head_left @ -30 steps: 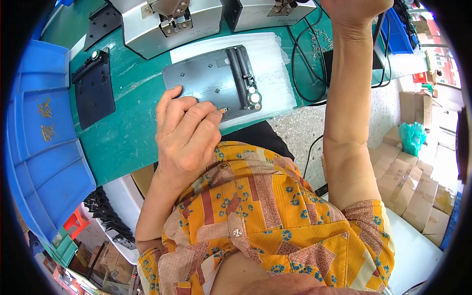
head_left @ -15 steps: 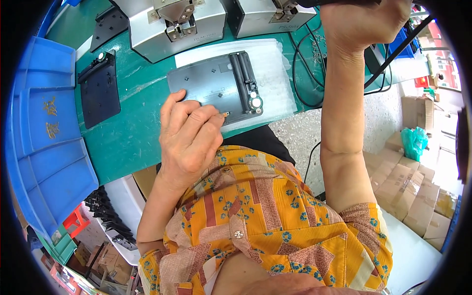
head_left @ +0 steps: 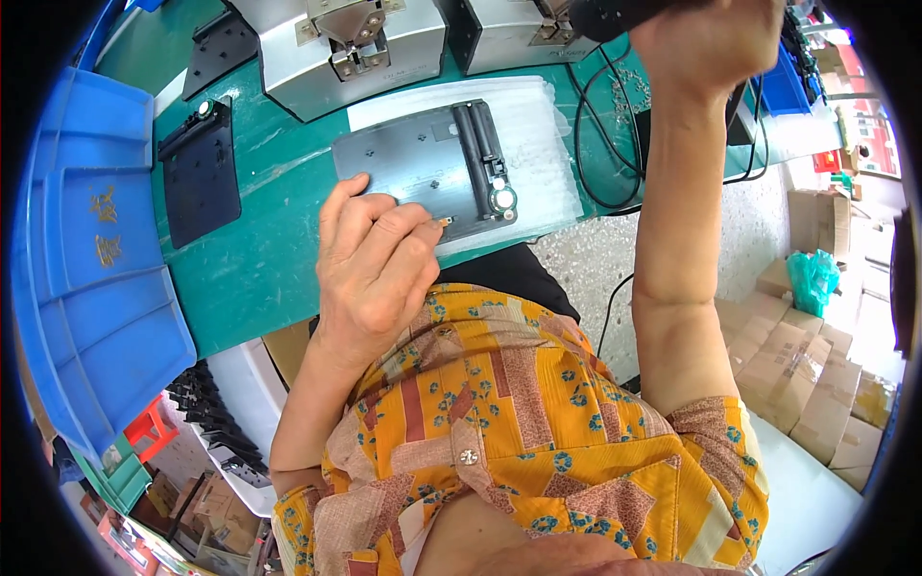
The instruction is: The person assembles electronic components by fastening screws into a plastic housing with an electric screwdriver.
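Note:
A black rectangular plate (head_left: 403,158) lies on a white sheet on the bench, with a long cylindrical bar and a round silver-and-white part (head_left: 501,199) along its right side. My left hand (head_left: 375,254) rests at the plate's near left edge, its fingers curled. By its index fingertip and thumb shows a small brass-coloured piece (head_left: 445,222); whether it is gripped or fixed to the plate is unclear. My right hand (head_left: 706,48) is raised at the top right, closed around a black tool (head_left: 615,14). The top edge of the view cuts the tool off, hiding its kind.
Two silver machines (head_left: 351,58) with metal clamps stand at the back. Another black plate (head_left: 202,178) lies on the left, beside a blue plastic bin (head_left: 96,259). Black cables (head_left: 581,144) loop on the green bench (head_left: 259,278). Cardboard boxes (head_left: 788,360) are stacked at the right.
My right hand has come slightly left, and more of the black tool shows. My left hand keeps its place on the plate. The whole view has shifted a little.

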The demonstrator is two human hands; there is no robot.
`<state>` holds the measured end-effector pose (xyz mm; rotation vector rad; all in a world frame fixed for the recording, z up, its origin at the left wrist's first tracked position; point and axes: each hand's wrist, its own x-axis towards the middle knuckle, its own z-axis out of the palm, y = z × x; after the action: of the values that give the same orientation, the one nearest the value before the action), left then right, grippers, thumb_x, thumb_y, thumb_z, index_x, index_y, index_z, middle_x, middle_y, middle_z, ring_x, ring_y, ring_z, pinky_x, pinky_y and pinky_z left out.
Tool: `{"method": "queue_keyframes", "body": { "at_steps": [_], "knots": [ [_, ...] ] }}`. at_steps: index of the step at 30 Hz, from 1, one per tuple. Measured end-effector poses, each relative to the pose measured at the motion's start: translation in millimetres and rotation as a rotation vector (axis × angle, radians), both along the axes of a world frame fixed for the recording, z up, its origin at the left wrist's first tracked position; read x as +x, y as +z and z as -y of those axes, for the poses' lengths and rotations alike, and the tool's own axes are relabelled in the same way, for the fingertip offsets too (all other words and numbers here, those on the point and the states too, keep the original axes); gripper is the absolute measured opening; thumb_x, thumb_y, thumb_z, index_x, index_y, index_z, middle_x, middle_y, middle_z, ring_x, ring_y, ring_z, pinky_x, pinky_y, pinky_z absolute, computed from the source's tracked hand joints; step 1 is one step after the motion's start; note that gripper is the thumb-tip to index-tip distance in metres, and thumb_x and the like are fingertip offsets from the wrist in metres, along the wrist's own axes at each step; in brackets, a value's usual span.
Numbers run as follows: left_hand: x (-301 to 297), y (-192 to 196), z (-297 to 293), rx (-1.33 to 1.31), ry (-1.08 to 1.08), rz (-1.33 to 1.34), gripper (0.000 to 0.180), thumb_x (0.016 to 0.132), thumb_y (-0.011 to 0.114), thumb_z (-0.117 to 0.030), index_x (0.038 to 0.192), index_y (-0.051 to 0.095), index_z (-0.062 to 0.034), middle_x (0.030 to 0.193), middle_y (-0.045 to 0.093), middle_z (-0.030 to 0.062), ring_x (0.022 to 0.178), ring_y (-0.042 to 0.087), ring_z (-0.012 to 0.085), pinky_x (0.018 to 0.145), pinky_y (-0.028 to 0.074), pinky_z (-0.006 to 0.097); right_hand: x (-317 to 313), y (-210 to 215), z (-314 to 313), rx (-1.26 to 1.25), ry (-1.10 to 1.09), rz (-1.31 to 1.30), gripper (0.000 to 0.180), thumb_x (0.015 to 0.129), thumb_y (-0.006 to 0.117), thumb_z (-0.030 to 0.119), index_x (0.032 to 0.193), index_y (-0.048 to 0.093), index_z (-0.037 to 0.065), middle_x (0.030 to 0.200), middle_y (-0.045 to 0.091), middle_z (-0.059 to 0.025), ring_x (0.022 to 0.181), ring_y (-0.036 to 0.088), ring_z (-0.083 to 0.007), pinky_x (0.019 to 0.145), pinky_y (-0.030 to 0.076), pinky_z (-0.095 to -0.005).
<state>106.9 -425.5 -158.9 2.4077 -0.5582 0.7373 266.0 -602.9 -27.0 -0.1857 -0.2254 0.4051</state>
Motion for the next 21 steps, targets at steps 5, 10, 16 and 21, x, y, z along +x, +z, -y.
{"method": "queue_keyframes", "body": {
  "at_steps": [5,10,16,21],
  "knots": [
    [2,-1,-1,-0.010,-0.047,0.019,0.020,0.069,0.076,-0.001,0.088,0.067,-0.0024,0.094,0.065,0.0056,0.089,0.060,0.0260,0.100,0.048,0.053,-15,-30,17,-0.824,-0.777,0.616,0.067,0.099,0.048,0.070,0.112,0.063,0.006,0.086,0.062,-0.0075,0.070,0.062,-0.0175,0.064,0.053,-0.0340],
    [6,-8,-1,-0.033,-0.037,0.062,0.025,0.065,0.076,0.000,0.088,0.068,-0.0030,0.093,0.066,0.0058,0.089,0.061,0.0272,0.098,0.049,0.053,-44,-27,12,-0.717,-0.548,0.374,0.062,0.091,0.057,0.066,0.106,0.061,0.006,0.086,0.057,-0.0066,0.072,0.058,-0.0181,0.068,0.048,-0.0351],
    [4,0,-4,-0.047,-0.048,0.100,0.028,0.062,0.077,0.000,0.089,0.069,-0.0042,0.093,0.068,0.0037,0.088,0.062,0.0266,0.098,0.051,0.052,-47,-52,46,-0.704,-0.245,0.523,0.060,0.079,0.068,0.064,0.098,0.060,0.007,0.086,0.054,-0.0047,0.074,0.055,-0.0179,0.071,0.042,-0.0359],
    [1,25,-8,0.060,-0.057,-0.013,0.017,0.073,0.074,-0.002,0.088,0.066,-0.0010,0.090,0.059,0.0077,0.083,0.057,0.0254,0.092,0.050,0.051,-50,-62,37,-0.710,-0.190,0.545,0.067,0.076,0.067,0.069,0.101,0.061,0.008,0.088,0.055,-0.0054,0.076,0.056,-0.0189,0.072,0.043,-0.0371]
  ]
}}
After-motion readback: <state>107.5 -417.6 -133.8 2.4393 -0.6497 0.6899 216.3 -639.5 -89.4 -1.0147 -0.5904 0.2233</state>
